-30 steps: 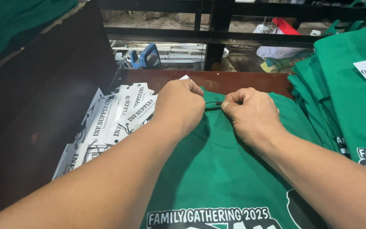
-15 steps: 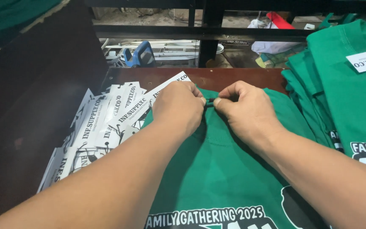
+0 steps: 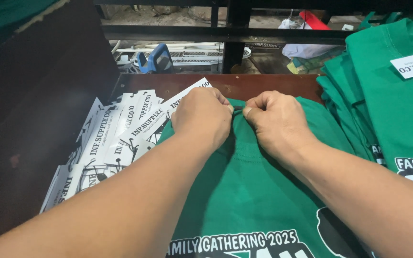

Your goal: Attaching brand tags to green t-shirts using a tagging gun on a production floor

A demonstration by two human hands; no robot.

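A green T-shirt [image 3: 249,191] with a white and black print lies flat in front of me on a brown table [image 3: 244,85]. My left hand [image 3: 204,117] and my right hand [image 3: 276,122] meet at its collar, fingers pinched together over something small and dark between the fingertips. What that small item is stays hidden by the fingers. A long white paper tag [image 3: 180,102] pokes out from under my left hand.
A heap of white printed paper tags [image 3: 106,143] lies left of the shirt. A stack of folded green shirts [image 3: 388,95], one with a white tag on top, sits at the right. A dark board [image 3: 39,119] walls the left side. Behind the table runs a black metal rail [image 3: 225,33].
My two hands have drawn closer together at the collar, fingertips now nearly touching. The view has shifted slightly; the shirt and the tags lie where they were.
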